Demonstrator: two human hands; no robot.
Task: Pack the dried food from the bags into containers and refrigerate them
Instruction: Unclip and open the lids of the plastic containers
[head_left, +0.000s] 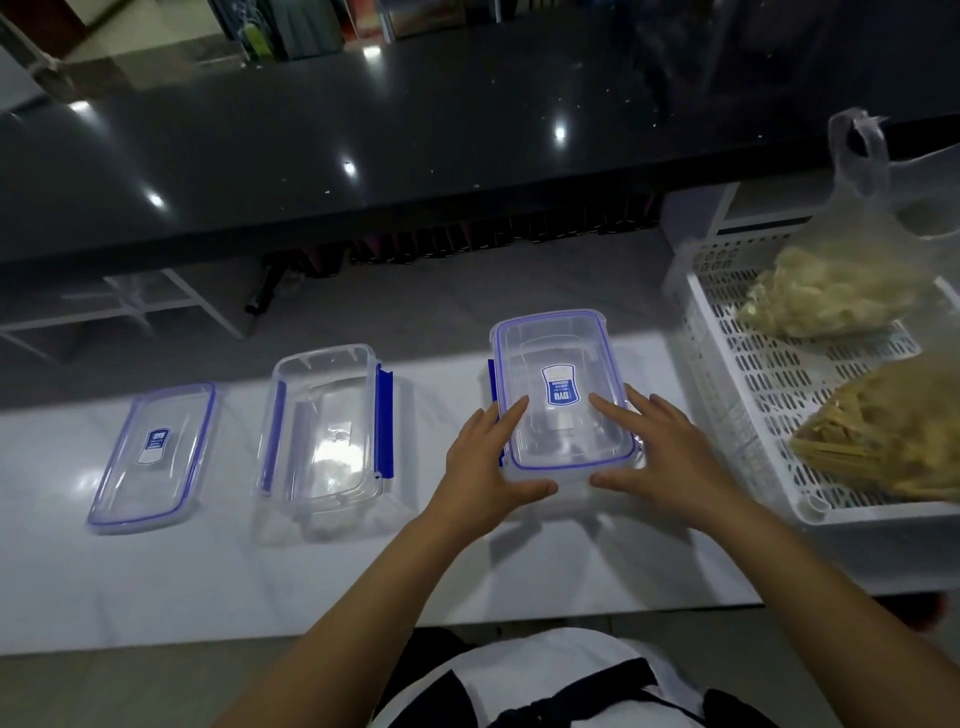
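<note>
A clear plastic container with its blue-rimmed lid on (563, 364) stands on the white table (363, 571) in front of me. My left hand (488, 462) holds its left near corner, fingers on the lid and thumb against the front wall. My right hand (660, 457) holds the right near corner the same way. To the left stands an open empty container (324, 431) with blue side clips, and its separate lid (153, 457) lies flat further left. Two clear bags of dried food lie in a white basket: a pale one (826, 296) and a yellow-brown one (893, 436).
The white perforated basket (748, 395) sits at the table's right end. A black glossy counter (363, 130) runs across behind the table, with a gap and dark items below it. The table's near edge is close to my body.
</note>
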